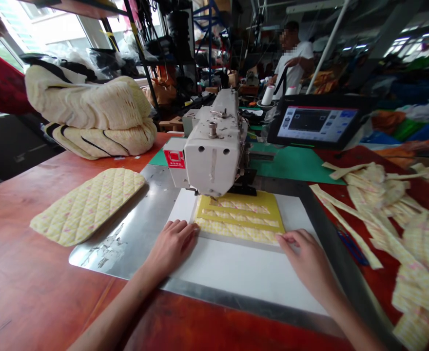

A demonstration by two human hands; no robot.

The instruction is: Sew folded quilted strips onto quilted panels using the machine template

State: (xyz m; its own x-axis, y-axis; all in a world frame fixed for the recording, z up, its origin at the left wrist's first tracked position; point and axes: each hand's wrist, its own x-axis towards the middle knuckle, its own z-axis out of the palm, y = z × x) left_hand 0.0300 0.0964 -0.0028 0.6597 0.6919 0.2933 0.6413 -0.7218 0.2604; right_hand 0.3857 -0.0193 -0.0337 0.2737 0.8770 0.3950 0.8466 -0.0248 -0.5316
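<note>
Under the head of a white sewing machine lies a yellow slotted template. Pale yellow quilted fabric shows through its slots and along its near edge, on a white sheet. My left hand has its fingers curled and pressed together at the fabric's near left corner. At the near right corner, my right hand pinches the fabric edge between thumb and fingers. The needle area is largely hidden behind the machine head.
Left of the metal plate lies a stack of quilted pieces, with bundled quilted fabric behind. Fabric strips and blue-handled scissors lie right. A control screen stands behind; a person stands farther back.
</note>
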